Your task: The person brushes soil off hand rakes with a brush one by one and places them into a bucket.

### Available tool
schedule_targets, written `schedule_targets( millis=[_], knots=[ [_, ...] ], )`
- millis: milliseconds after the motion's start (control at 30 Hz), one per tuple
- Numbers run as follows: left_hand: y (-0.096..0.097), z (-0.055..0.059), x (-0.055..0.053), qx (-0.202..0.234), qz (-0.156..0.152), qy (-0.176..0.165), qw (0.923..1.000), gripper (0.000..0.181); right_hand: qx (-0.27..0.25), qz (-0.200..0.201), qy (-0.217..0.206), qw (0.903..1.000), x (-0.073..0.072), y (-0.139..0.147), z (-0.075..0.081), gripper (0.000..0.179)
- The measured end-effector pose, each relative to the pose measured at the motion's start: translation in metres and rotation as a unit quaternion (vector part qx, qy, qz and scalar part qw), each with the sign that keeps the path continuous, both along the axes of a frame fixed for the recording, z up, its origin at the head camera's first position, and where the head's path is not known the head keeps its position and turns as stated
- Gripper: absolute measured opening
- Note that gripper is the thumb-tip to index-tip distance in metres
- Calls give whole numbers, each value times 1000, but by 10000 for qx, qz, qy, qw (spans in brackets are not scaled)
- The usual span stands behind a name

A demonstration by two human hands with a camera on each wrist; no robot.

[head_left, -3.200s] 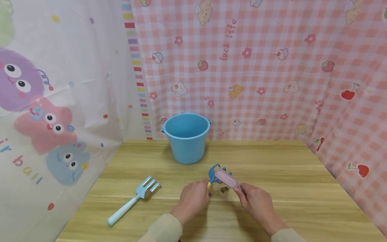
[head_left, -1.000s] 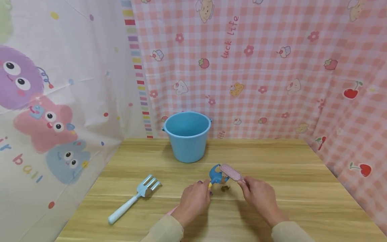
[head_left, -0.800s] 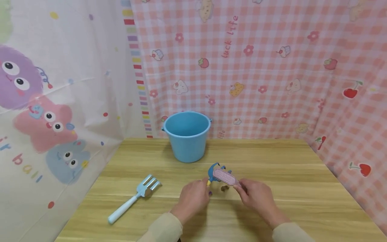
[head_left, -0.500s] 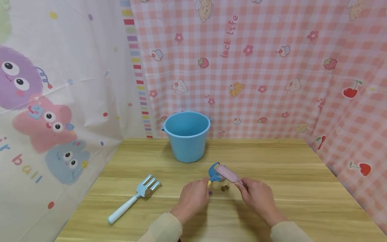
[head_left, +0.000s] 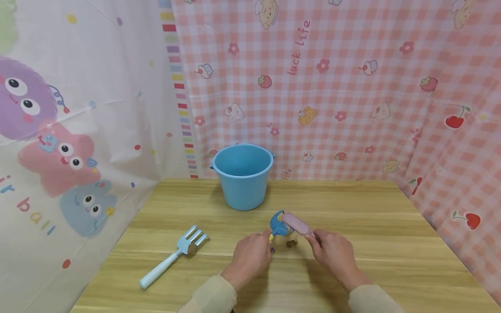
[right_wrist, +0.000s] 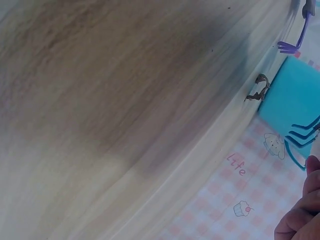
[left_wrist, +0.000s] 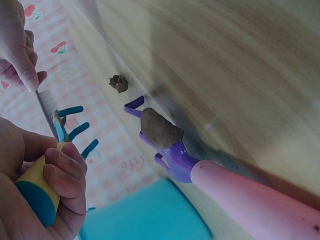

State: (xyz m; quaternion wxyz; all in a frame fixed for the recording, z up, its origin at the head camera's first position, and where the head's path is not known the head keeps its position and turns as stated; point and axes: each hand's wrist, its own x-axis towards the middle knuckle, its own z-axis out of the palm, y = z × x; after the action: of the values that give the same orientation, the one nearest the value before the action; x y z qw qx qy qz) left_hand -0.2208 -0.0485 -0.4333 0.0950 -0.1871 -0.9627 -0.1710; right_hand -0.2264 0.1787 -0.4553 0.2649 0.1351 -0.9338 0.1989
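My left hand [head_left: 252, 257] grips the yellow handle of a blue toy hand rake [head_left: 278, 225], raised above the table. Between my right thumb and fingers is a pink brush [head_left: 296, 223] with an oblong textured back; my right hand [head_left: 334, 256] holds it against the rake's head. The left wrist view shows curved prongs and brown clay-like dirt [left_wrist: 61, 116] on the rake. Below lies a small brown clump [head_left: 291, 243]. A purple fork [left_wrist: 182, 162] with a pink handle and brown lump lies on the table, mostly hidden by my left hand in the head view.
A light blue bucket [head_left: 243, 187] stands at the back of the wooden table [head_left: 332, 200]. On the left lies a light blue fork [head_left: 174, 257] with a brown lump on its head. Patterned cloths [head_left: 348, 95] hang behind and at both sides.
The brush has slid back and forth over the rake's head and now sits slightly farther up and right than 0.8 seconds ago. Both hands have kept their hold; bucket and light blue fork stay put.
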Motion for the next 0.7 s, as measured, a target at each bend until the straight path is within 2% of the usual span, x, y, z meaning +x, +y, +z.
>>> schedule_targets(
  millis=[133, 300, 367, 567, 633, 700],
  knots=[
    [0, -1, 0, -20, 21, -6, 10000, 26, 8, -108, -92, 9999, -1, 2, -1, 21],
    [1, -2, 1, -27, 1, -131, 9999, 30, 102, -483, -329, 9982, -2, 7, -1, 20],
    [1, -1, 1, -30, -11, -152, 9999, 32, 80, -529, -227, 9983, -1, 8, 0, 19],
    [2, 4, -2, 25, 18, -210, 9998, 30, 42, 191, 636, 9978, 7, -1, 5, 20],
    [2, 5, -2, 41, 25, -221, 9997, 27, 66, 257, 692, 9973, 9, -3, 4, 22],
    [2, 5, -2, 86, 0, -281, 9996, 24, 53, 161, 577, 9982, 9, -3, 1, 25]
  ],
)
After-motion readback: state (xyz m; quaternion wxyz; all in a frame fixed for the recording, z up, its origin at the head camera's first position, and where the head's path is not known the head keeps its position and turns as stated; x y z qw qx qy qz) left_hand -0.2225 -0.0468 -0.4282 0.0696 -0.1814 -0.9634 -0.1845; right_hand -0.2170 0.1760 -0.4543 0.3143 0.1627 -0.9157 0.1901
